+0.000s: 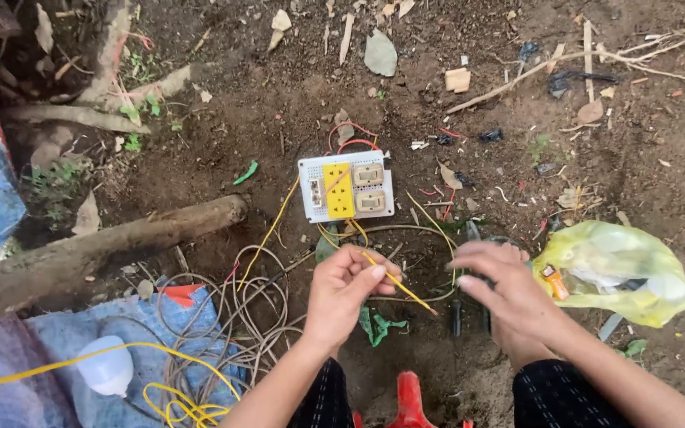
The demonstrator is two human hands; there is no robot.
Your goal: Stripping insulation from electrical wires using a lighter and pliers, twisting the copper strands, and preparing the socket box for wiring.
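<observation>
The switchboard panel [346, 187] lies on the soil beyond both hands. The left hand [345, 295] pinches a wire [403, 287] just below it; the right hand [503, 295] rests on pliers [457, 315]. A plastic bag [617, 273] lies right, a cable coil [231, 317] and bulb [107, 366] left.

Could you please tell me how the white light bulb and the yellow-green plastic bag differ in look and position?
The white light bulb is smooth, rounded and opaque; the yellow-green plastic bag is crumpled and translucent, with things showing inside. The bulb lies on blue cloth left of the left hand; the bag lies on bare soil beside the right hand. The bag looks larger. No hand holds either.
</observation>
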